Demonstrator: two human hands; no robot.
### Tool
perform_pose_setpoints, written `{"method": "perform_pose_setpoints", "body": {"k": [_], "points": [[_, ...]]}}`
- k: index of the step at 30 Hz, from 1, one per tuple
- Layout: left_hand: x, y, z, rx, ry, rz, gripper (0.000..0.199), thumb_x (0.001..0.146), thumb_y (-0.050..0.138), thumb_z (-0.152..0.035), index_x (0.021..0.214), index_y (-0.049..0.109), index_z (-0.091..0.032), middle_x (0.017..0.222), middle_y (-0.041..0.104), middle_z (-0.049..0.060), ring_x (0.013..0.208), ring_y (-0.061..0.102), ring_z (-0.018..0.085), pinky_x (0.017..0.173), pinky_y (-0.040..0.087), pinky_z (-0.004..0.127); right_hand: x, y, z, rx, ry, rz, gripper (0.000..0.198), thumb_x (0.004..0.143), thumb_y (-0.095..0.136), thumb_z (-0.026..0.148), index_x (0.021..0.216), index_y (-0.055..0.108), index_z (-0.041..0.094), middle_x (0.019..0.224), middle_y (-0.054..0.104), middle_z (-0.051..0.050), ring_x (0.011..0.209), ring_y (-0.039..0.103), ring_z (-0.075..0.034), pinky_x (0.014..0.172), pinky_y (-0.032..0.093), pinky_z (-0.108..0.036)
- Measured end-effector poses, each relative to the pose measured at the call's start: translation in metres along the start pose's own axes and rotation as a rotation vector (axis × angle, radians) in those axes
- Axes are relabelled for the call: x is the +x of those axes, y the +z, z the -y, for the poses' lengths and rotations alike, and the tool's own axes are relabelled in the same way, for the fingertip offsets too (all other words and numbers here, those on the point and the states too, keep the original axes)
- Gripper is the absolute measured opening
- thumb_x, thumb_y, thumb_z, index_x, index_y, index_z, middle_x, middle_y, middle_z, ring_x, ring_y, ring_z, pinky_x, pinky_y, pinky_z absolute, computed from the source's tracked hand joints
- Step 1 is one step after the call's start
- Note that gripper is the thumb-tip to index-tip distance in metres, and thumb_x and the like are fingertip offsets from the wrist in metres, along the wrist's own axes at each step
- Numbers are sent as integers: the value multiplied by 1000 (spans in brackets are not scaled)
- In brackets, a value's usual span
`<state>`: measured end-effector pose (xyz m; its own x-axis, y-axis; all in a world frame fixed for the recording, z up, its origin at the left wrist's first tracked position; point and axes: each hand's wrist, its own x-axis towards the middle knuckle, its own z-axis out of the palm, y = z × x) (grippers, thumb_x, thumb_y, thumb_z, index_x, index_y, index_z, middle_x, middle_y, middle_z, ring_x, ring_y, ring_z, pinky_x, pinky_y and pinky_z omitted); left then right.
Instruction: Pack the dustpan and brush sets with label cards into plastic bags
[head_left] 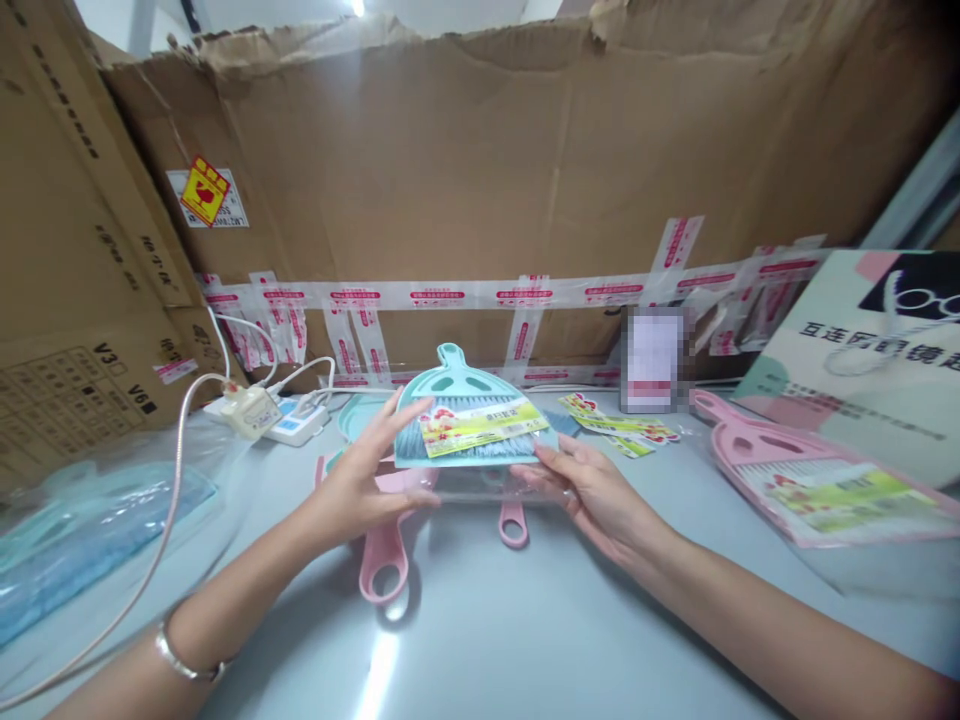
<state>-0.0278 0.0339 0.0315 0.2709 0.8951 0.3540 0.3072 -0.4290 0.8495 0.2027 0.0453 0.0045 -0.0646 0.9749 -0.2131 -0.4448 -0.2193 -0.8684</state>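
A mint-green dustpan and brush set [471, 385] in a clear plastic bag is held up in front of me, with a yellow-green label card [484, 425] across its bristles. My right hand [589, 485] pinches the bag at its lower right corner. On the other side my left hand [375, 465] curves around the left edge, its thumb below and fingers along the side. Behind and under the set, a pink handle [384, 570] and a second pink handle [514, 525] show on the table; the held set hides most of what they belong to.
Loose label cards [619, 425] lie right of centre, near an upright blurred phone [654, 360]. A bagged pink set [810, 470] rests at right and a bagged blue-green set [97, 530] at left. A power strip [300, 422] with cables sits before a large cardboard box [450, 170].
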Motion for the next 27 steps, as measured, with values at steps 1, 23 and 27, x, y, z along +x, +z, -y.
{"method": "perform_pose_setpoints", "body": {"k": [1, 23, 27], "points": [[0, 2, 1, 10, 15, -22, 56, 59, 75, -19, 112, 59, -27, 144, 28, 3, 132, 23, 30, 101, 36, 36, -1, 0, 0, -24, -20, 25, 19, 71, 65, 14, 89, 57, 13, 77, 69, -5, 67, 68, -14, 57, 56, -15], [-1, 12, 16, 103, 56, -345, 17, 77, 57, -31, 64, 59, -20, 78, 71, 8, 121, 44, 28, 88, 41, 35, 9, -13, -6, -331, -404, 157, 24, 71, 63, 43, 79, 67, 20, 84, 66, -3, 71, 63, -17, 59, 54, -31], [-2, 13, 18, 154, 113, -379, 16, 78, 56, -28, 63, 53, -20, 76, 69, 7, 119, 47, 29, 82, 43, 33, 11, -14, -12, -274, -388, 142, 30, 71, 65, 39, 96, 67, 23, 99, 67, -4, 81, 63, -18, 70, 53, -33]]}}
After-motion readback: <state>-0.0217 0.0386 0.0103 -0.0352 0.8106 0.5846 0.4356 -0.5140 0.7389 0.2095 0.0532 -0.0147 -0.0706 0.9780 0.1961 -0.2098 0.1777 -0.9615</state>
